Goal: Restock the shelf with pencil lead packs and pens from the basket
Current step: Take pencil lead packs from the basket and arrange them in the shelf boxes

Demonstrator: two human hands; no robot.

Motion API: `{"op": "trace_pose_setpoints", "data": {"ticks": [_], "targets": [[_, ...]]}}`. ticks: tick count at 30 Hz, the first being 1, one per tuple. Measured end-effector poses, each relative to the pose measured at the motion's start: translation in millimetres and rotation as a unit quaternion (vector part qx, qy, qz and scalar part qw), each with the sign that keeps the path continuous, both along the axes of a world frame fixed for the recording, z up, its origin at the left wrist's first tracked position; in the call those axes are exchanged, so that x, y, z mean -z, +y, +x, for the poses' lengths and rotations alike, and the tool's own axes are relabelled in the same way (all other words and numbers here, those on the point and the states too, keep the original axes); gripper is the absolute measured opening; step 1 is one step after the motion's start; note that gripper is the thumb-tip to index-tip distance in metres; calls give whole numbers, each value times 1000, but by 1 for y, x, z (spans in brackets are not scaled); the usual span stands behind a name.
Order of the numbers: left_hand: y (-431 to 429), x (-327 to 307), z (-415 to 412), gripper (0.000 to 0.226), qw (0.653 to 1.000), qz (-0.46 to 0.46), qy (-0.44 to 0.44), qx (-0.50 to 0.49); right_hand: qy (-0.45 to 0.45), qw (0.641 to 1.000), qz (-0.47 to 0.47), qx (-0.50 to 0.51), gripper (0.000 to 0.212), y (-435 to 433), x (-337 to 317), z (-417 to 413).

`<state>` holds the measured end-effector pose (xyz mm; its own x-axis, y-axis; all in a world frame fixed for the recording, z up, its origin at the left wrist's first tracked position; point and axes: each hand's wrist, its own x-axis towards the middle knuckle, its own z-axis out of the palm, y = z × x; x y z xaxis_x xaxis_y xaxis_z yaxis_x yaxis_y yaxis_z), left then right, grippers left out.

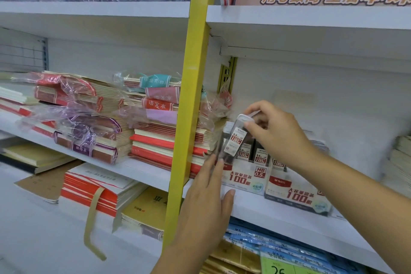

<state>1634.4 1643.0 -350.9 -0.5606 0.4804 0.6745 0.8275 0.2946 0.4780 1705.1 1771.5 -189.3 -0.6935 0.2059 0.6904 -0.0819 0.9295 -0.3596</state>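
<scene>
Pinching a lead pack (234,140) by its cap, the right hand (278,133) angles it to slot into the box (244,181); the left hand (206,198), fingers straight, apparently steadies the box.

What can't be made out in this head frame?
Head view only:
- basket: outside the frame.
- lead pack: small print blurred; its cap partly covered by the right hand.
- left hand: fingertips blurred, so contact with the pack is unclear.
- display box: pack count inside hidden by the right hand.
</scene>
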Motion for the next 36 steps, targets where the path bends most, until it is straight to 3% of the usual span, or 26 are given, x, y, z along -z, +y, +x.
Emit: {"op": "trace_pose_setpoints", "data": {"ticks": [3,6,11,14,16,18,20,23,26,29,31,34,36], "targets": [[-2,2,-2,68,1000,-2,5,0,-57,997,27,38,13,-2,7,-17],[-3,3,-4,68,1000,-4,3,1,-67,984,134,92,12,1,14,-28],[-6,2,-4,64,1000,-16,4,8,-71,965,199,154,29,4,11,-24],[-16,4,4,52,999,0,37,3,5,987,131,91,29,-6,18,7],[-26,10,12,41,997,30,78,2,69,997,12,5,20,-17,31,41],[-37,25,24,34,994,27,109,12,76,989,-110,-63,14,-28,55,75],[-51,54,37,29,994,-27,99,38,29,976,-200,-83,13,-32,90,101],[-72,119,61,34,979,-178,43,89,-105,949,-292,-55,17,-23,172,125],[-87,197,91,40,941,-305,-88,119,-304,886,-349,4,14,-10,287,147],[-94,271,118,41,908,-337,-226,107,-426,821,-372,82,9,-1,401,174],[-94,310,131,44,883,-351,-300,86,-486,794,-341,129,18,-1,458,191],[-90,353,140,55,847,-383,-365,54,-516,750,-387,147,33,-7,518,205],[-87,372,141,64,837,-393,-380,37,-510,766,-357,163,41,-10,544,207]]}}
